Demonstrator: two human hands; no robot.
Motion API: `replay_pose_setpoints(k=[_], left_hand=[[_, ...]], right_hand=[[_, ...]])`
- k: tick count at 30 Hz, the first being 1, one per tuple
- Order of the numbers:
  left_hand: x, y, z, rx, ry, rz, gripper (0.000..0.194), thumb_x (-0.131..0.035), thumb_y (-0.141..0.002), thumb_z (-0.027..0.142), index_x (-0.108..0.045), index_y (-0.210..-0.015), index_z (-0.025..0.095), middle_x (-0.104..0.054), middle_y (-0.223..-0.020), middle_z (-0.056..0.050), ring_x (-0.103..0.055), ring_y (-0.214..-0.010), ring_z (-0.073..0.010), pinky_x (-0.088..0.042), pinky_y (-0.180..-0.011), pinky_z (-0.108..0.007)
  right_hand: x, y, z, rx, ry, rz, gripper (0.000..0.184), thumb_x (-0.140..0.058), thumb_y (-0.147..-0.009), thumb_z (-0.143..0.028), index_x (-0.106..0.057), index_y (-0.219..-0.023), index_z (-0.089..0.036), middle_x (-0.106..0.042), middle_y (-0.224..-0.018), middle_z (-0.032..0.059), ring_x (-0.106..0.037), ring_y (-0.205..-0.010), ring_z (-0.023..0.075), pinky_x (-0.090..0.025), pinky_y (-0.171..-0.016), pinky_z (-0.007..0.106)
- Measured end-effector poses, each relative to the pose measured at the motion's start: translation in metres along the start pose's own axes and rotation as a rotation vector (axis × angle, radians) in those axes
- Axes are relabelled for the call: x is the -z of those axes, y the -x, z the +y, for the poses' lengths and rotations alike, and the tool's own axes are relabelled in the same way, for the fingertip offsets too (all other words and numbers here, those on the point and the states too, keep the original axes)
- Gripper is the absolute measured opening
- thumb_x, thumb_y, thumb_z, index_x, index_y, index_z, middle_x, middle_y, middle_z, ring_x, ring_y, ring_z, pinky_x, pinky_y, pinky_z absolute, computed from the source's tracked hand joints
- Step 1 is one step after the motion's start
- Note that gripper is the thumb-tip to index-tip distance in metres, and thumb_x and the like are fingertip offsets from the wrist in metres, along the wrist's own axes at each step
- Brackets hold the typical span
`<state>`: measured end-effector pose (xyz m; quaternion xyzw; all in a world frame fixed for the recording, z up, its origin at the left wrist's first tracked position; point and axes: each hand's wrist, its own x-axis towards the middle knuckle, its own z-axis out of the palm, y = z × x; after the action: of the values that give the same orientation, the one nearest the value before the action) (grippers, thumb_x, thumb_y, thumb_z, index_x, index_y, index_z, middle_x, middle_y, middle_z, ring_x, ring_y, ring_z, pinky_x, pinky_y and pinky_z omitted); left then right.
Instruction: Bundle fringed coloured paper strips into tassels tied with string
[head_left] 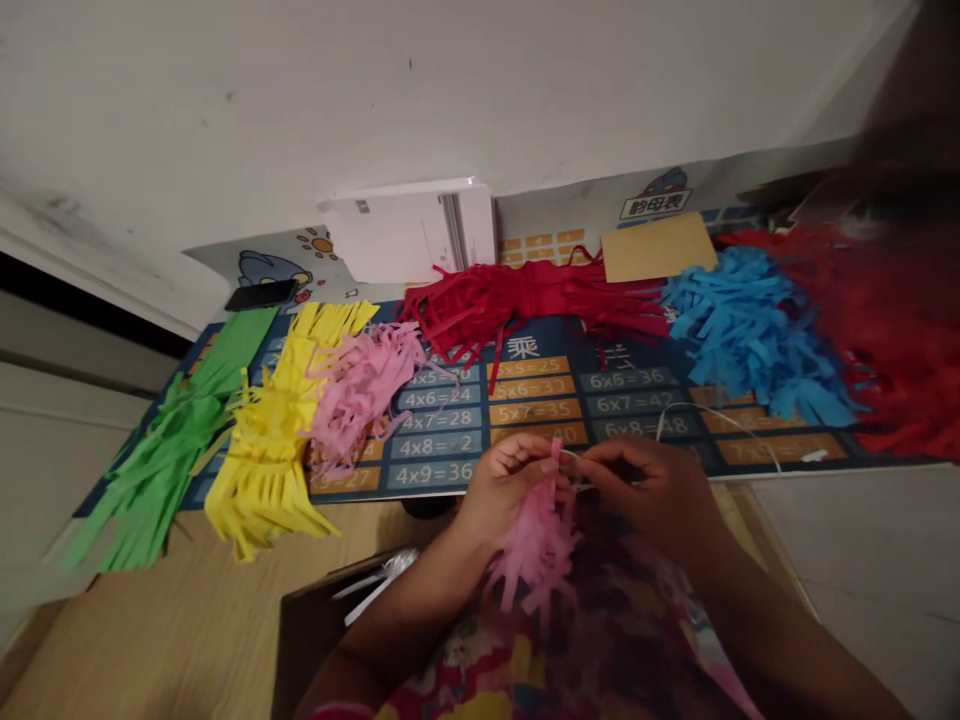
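One pink tassel (536,550) in left hand (501,490), right hand (652,492) pinching white string (686,404), yellow fringe (277,425) at their nine o'clock, crimson fringe (536,290) at twelve

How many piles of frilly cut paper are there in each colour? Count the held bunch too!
Green pile: 1
Yellow pile: 1
Pink: 2 (lying pile, plus held bunch in the left hand)
Blue pile: 1
Red: 2 (back pile, plus blurry far-right pile)
Total: 7
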<state>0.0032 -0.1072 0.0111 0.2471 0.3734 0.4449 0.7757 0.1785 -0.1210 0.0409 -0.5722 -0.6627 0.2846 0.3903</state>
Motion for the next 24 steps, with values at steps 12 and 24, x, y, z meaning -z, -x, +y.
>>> replay_pose_setpoints(k=[12,24], left_hand=[[0.003,-0.001,-0.004,-0.054,-0.097,-0.014,0.038,-0.092,-0.061,0.036,-0.067,-0.082,0.016,-0.072,-0.074,0.001,-0.066,-0.058,-0.0101,-0.058,-0.062,-0.025],[0.002,0.009,-0.018,-0.463,-0.671,0.078,0.03,-0.08,-0.079,0.032,-0.055,-0.091,0.02,-0.075,-0.084,-0.003,-0.073,-0.076,-0.0153,-0.056,-0.07,-0.025]], right_hand=[[-0.001,0.002,0.0,0.009,0.007,0.003,0.023,-0.065,-0.087,-0.037,-0.072,-0.07,-0.023,-0.07,-0.064,-0.0011,-0.061,-0.055,0.0135,-0.042,-0.052,0.025],[-0.005,0.009,0.017,-0.054,-0.139,-0.14,0.022,-0.07,-0.085,-0.043,-0.073,-0.095,-0.023,-0.074,-0.081,0.0025,-0.069,-0.07,0.0175,-0.054,-0.061,0.026]])
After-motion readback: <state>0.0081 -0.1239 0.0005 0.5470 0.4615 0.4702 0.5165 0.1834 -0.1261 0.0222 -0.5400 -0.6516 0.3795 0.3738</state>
